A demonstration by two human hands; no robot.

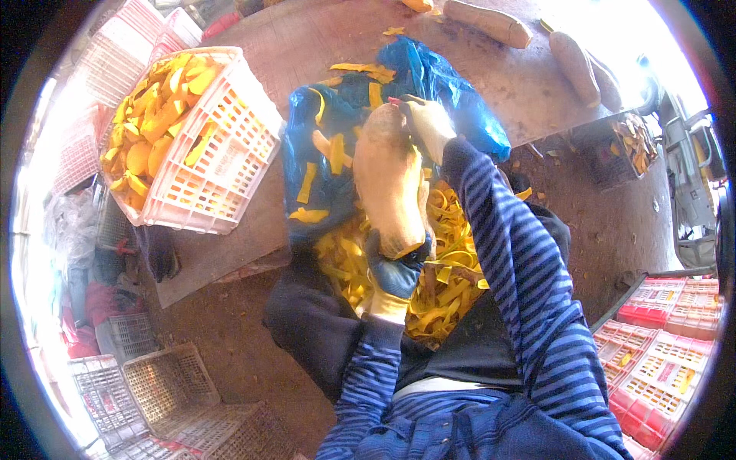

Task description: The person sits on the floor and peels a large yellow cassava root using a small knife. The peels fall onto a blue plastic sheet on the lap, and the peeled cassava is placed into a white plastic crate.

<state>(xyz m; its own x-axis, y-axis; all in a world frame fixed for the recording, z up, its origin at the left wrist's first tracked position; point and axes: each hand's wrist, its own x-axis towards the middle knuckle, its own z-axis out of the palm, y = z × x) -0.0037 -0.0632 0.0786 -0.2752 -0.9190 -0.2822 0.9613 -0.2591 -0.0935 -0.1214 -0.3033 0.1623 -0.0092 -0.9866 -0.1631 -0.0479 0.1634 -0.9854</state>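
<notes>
A long tan butternut squash (386,172) stretches away from me above a heap of orange peel strips (454,307). My left hand (395,272), in a dark blue and yellowish glove, is closed around its near end. At the far end, my right hand (431,126), in a pale glove, is bent with its fingers closed against the squash. A small red bit shows by those fingertips; what they hold is mostly hidden. Blue plastic sheeting (301,188) lies under and beyond the squash, with loose peel strips scattered on it.
At the left, a tilted pale crate (234,165) holds cut orange pieces. Several whole squashes (491,24) rest on the board (330,38) at the back. Stacked baskets (169,376) stand at lower left, red and white crates (659,356) at lower right.
</notes>
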